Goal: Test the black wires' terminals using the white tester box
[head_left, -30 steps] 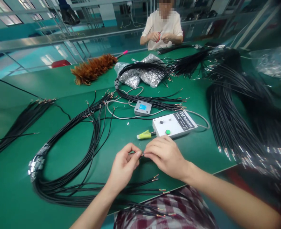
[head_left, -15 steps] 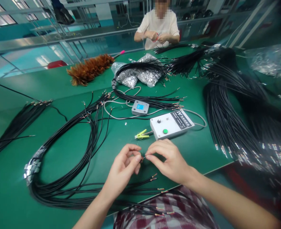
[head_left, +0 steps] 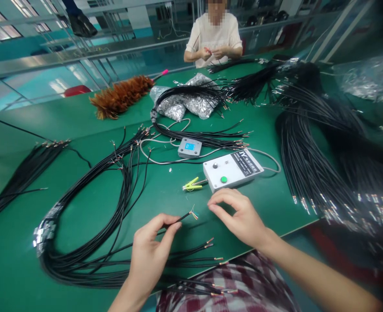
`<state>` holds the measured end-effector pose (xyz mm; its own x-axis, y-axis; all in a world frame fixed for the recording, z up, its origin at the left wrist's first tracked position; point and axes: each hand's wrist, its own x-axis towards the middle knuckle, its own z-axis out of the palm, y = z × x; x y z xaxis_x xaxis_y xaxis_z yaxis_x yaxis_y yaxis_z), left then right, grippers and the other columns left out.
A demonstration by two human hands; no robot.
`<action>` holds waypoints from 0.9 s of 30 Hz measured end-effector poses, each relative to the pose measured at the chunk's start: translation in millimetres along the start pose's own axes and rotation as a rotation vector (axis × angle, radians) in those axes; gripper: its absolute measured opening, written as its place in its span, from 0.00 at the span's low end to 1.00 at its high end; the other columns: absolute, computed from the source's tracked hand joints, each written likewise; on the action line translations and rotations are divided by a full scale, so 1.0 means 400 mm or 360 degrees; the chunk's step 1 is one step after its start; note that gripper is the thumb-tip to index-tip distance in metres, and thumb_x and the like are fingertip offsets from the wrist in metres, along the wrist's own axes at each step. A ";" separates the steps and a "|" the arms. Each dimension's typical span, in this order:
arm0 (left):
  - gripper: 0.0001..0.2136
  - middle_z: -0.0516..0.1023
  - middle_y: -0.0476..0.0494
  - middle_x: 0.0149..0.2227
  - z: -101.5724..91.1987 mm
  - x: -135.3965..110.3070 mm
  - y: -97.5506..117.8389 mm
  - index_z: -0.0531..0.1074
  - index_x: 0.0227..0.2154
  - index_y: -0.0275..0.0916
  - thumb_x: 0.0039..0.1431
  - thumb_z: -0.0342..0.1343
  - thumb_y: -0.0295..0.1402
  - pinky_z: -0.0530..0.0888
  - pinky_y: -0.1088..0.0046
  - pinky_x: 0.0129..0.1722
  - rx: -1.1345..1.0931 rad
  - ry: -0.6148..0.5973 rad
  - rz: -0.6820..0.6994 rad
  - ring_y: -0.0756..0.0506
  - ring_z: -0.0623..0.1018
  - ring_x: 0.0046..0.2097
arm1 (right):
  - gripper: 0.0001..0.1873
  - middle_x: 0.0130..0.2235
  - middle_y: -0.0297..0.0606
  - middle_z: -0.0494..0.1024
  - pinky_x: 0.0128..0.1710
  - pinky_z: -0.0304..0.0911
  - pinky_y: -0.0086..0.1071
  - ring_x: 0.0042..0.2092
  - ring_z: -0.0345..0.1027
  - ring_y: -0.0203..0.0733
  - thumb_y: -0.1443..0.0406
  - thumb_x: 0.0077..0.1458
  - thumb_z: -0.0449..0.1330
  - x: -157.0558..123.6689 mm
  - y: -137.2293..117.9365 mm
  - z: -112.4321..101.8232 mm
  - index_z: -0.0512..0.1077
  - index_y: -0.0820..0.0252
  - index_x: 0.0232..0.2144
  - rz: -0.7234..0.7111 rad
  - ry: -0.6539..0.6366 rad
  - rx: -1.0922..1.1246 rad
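Between the thumb and fingers of my left hand (head_left: 155, 245) is a black cable (head_left: 184, 217). Its stripped end (head_left: 194, 214) points right, with several thin coloured wires fanned out. My right hand (head_left: 238, 215) hovers to the right of these wires, apart from them. Its thumb and forefinger are pinched close together; anything between them is too small to make out. Just beyond both hands lies a yellow-green clip (head_left: 192, 184), attached to a white control box (head_left: 232, 170) with a green button. A looped bundle of black cables (head_left: 81, 242) spreads around and under my left forearm.
Behind the box sit a small grey device (head_left: 190, 147) with a blue screen and bags of silvery parts (head_left: 202, 102). A brown feather duster (head_left: 121, 96) lies at the back left. More black cables (head_left: 303, 160) fill the right side. Across the table, a person (head_left: 213, 39) works with both hands.
My hands have moved apart. The left has shifted left and down with the cable, whose fanned wires now show; the right has let go of the wire end.
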<state>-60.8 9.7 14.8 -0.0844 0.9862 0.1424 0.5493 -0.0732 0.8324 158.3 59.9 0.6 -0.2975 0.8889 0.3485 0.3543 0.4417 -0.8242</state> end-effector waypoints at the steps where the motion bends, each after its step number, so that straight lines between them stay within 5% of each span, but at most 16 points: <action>1: 0.04 0.81 0.49 0.28 0.000 0.000 0.001 0.76 0.26 0.40 0.55 0.60 0.32 0.73 0.77 0.33 0.0037 0.0020 0.0042 0.48 0.79 0.31 | 0.04 0.35 0.33 0.79 0.43 0.61 0.35 0.39 0.72 0.39 0.70 0.58 0.61 -0.003 0.002 0.000 0.73 0.57 0.31 0.0010 -0.0016 -0.0002; 10: 0.05 0.79 0.47 0.31 0.008 0.037 -0.028 0.76 0.29 0.40 0.57 0.57 0.34 0.73 0.74 0.36 0.0205 0.0085 0.0147 0.47 0.78 0.35 | 0.04 0.34 0.31 0.79 0.43 0.60 0.35 0.38 0.71 0.39 0.69 0.59 0.61 -0.042 0.034 0.018 0.73 0.56 0.31 0.0101 -0.0187 0.0019; 12: 0.06 0.77 0.46 0.30 -0.018 0.098 -0.055 0.76 0.30 0.39 0.56 0.58 0.36 0.72 0.73 0.36 0.0247 0.0269 0.0103 0.47 0.76 0.33 | 0.04 0.34 0.32 0.79 0.43 0.60 0.35 0.38 0.71 0.39 0.69 0.59 0.60 -0.055 0.049 0.020 0.73 0.56 0.31 0.0128 -0.0207 0.0028; 14: 0.08 0.71 0.51 0.23 -0.063 0.183 -0.093 0.73 0.31 0.39 0.55 0.57 0.38 0.69 0.75 0.26 0.0229 0.0573 -0.0176 0.50 0.71 0.24 | 0.05 0.34 0.33 0.78 0.42 0.61 0.35 0.39 0.71 0.40 0.68 0.60 0.60 -0.068 0.062 0.022 0.73 0.56 0.31 0.0162 -0.0210 0.0035; 16: 0.09 0.63 0.55 0.18 -0.121 0.276 -0.135 0.70 0.32 0.38 0.61 0.48 0.37 0.65 0.76 0.19 0.0223 0.0750 -0.0309 0.51 0.66 0.18 | 0.05 0.34 0.33 0.78 0.42 0.62 0.35 0.39 0.71 0.41 0.67 0.60 0.59 -0.078 0.073 0.024 0.73 0.56 0.31 0.0186 -0.0206 0.0045; 20: 0.04 0.65 0.54 0.17 -0.212 0.402 -0.205 0.66 0.32 0.37 0.58 0.47 0.30 0.68 0.72 0.20 0.0317 0.0851 -0.0498 0.48 0.68 0.17 | 0.05 0.35 0.33 0.78 0.43 0.62 0.35 0.39 0.71 0.41 0.66 0.61 0.58 -0.087 0.082 0.026 0.73 0.55 0.32 0.0191 -0.0207 0.0049; 24: 0.13 0.71 0.51 0.24 -0.193 0.365 -0.201 0.66 0.42 0.35 0.52 0.55 0.27 0.72 0.68 0.29 0.0440 0.0784 -0.0488 0.46 0.73 0.24 | 0.06 0.34 0.34 0.78 0.43 0.62 0.36 0.39 0.71 0.41 0.66 0.61 0.58 -0.083 0.080 0.022 0.73 0.56 0.31 0.0184 -0.0203 0.0052; 27: 0.09 0.75 0.49 0.31 -0.111 0.226 -0.136 0.70 0.38 0.41 0.53 0.59 0.31 0.73 0.70 0.37 0.0410 0.0340 -0.0243 0.45 0.76 0.33 | 0.05 0.34 0.34 0.78 0.43 0.62 0.35 0.39 0.71 0.41 0.66 0.61 0.59 -0.079 0.078 0.018 0.73 0.56 0.31 0.0187 -0.0201 0.0068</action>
<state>-135.3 96.3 6.4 -0.3386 0.9275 0.1584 0.7061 0.1392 0.6943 172.5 44.6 -39.3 -0.3659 0.9107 0.1918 0.3562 0.3275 -0.8752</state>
